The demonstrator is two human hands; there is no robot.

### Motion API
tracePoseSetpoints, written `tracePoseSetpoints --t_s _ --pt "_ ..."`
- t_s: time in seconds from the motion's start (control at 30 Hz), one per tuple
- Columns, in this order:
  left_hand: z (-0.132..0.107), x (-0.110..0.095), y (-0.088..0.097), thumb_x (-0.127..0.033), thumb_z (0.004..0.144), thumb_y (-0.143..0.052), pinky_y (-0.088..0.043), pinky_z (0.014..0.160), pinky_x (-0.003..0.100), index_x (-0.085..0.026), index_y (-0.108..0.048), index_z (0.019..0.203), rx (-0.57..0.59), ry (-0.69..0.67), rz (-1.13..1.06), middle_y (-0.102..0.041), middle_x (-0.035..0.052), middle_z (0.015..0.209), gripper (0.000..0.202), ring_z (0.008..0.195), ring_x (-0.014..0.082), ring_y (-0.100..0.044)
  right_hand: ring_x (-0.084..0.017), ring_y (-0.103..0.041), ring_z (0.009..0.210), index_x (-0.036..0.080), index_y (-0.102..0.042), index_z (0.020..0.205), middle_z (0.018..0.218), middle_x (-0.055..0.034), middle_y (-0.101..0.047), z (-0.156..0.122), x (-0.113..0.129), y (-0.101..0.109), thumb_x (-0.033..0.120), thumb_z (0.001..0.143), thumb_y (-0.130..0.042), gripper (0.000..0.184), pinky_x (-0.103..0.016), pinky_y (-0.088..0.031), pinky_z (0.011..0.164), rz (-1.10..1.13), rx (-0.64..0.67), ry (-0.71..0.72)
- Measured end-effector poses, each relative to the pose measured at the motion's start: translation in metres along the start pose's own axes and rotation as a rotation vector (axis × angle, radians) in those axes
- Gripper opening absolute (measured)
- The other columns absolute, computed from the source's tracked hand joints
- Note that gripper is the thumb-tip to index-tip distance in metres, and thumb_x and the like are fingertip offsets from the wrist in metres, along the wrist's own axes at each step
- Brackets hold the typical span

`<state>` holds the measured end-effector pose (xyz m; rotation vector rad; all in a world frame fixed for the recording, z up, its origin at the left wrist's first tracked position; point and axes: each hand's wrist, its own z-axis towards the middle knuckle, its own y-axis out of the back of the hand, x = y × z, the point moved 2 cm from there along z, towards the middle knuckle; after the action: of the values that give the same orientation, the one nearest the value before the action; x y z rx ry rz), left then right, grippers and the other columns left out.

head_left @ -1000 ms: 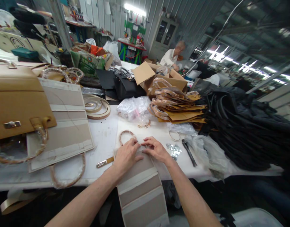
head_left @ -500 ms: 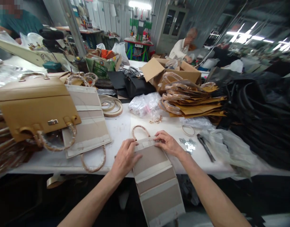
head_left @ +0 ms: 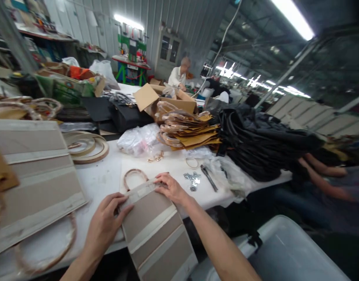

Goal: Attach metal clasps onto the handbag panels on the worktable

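Head view: left hand [head_left: 105, 222] was half-curled, thumb & fingertips pinching the near left corner of a grey bag panel [head_left: 156, 230] w/ cream strips. Right hand [head_left: 169, 189] lay loosely open on the panel's top edge, fingertips pressing down, nothing gripped. The panel ran from between both hands back toward the person and hung off the edge of the white table [head_left: 109, 175]. A round handle loop [head_left: 131, 177] stuck out just past the left fingertips, at the panel's top. Right of the right hand: small metal bits [head_left: 192, 181], then a dark tool [head_left: 209, 178]. Beyond it, gold fittings [head_left: 156, 157], a clear plastic bag [head_left: 138, 140] & a stack of tan pieces [head_left: 188, 134]. Far right, a black pile [head_left: 261, 140]. Left of the left hand lay a bigger panel [head_left: 33, 171]; tape rings [head_left: 88, 144] beyond that. A co-worker [head_left: 179, 74] sat well back; another person's arm [head_left: 322, 171] showed at the right.
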<state>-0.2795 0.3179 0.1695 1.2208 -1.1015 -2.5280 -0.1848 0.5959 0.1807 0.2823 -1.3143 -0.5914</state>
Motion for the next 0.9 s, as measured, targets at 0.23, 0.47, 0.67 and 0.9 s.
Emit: tracePoseSetpoints --t_s 0.23,0.47,0.67,0.9 --pt "0.003 0.007 -0.005 -0.06 0.095 -0.059 -0.061 0.097 0.047 -0.025 -0.07 0.102 -0.04 -0.141 0.038 -0.07 0.0072 0.112 0.037 0.1 0.0274 -0.072 -0.022 -0.063 0.122 0.027 -0.075 0.114 0.127 -0.0055 -0.068 -0.006 0.0 -0.007 0.021 0.086 -0.085 0.03 -0.038 -0.047 0.111 -0.026 -0.13 0.011" --pt "0.005 0.001 -0.004 -0.054 0.097 -0.059 -0.061 0.095 0.047 -0.024 -0.069 0.099 -0.029 -0.143 0.048 -0.069 0.0074 0.11 0.032 0.099 0.0266 -0.071 -0.021 -0.063 0.123 0.028 -0.075 0.117 0.129 -0.0056 -0.067 -0.008 0.002 -0.008 0.02 0.088 -0.082 0.031 -0.038 -0.047 0.112 -0.045 -0.153 0.012" --pt "0.008 -0.004 -0.003 -0.05 0.099 -0.057 -0.062 0.091 0.041 -0.024 -0.069 0.093 0.003 -0.064 0.016 -0.07 0.0075 0.109 0.029 0.099 0.0243 -0.071 -0.023 -0.063 0.123 0.03 -0.075 0.12 0.13 -0.0064 -0.067 -0.012 0.006 -0.01 0.023 0.092 -0.076 0.029 -0.041 -0.049 0.111 -0.062 -0.16 -0.03" --pt "0.002 -0.002 -0.004 -0.048 0.096 -0.064 -0.063 0.091 0.042 -0.024 -0.067 0.101 0.001 -0.051 0.026 -0.068 0.0091 0.114 0.024 0.105 0.0255 -0.069 -0.024 -0.067 0.114 0.028 -0.072 0.126 0.127 -0.0082 -0.069 -0.014 -0.001 -0.006 0.044 0.099 -0.067 0.032 -0.039 -0.054 0.102 0.065 -0.231 -0.076"
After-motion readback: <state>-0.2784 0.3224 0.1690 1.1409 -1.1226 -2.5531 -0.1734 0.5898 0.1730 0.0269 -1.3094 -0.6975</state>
